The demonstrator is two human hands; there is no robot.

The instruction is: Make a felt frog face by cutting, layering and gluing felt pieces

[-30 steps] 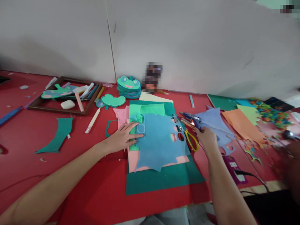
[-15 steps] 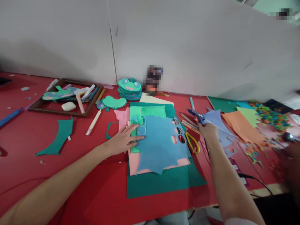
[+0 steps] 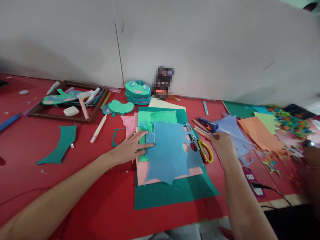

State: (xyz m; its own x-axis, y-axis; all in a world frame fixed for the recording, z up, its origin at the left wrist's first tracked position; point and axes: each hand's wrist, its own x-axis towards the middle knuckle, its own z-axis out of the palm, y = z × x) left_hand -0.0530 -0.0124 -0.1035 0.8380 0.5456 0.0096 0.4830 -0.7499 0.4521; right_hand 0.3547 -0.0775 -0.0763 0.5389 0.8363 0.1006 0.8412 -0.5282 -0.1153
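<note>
My left hand (image 3: 131, 147) lies flat with its fingers spread on the left edge of a blue foam sheet (image 3: 172, 151). The sheet has cut-out holes and tops a stack of pink and light green sheets on a dark green sheet (image 3: 175, 191). My right hand (image 3: 222, 144) is to the right of the stack, fingers curled around the rear of a blue glue gun (image 3: 208, 124) whose nozzle points left. Yellow-handled scissors (image 3: 207, 152) lie between the stack and my right hand.
A wooden tray (image 3: 37, 111) with pens and a foam cut-out stands at the back left, with frog shapes (image 3: 137, 90) by the wall. Lavender (image 3: 233, 128), orange (image 3: 260, 135) and green sheets with scraps spread to the right. Another person's hand (image 3: 310, 156) is at the right edge. A black cable (image 3: 273, 191) runs off the table front.
My right hand lifted the glue gun away from the scissors toward the back right, then drew back a little. My left hand has stayed flat on the stack.
</note>
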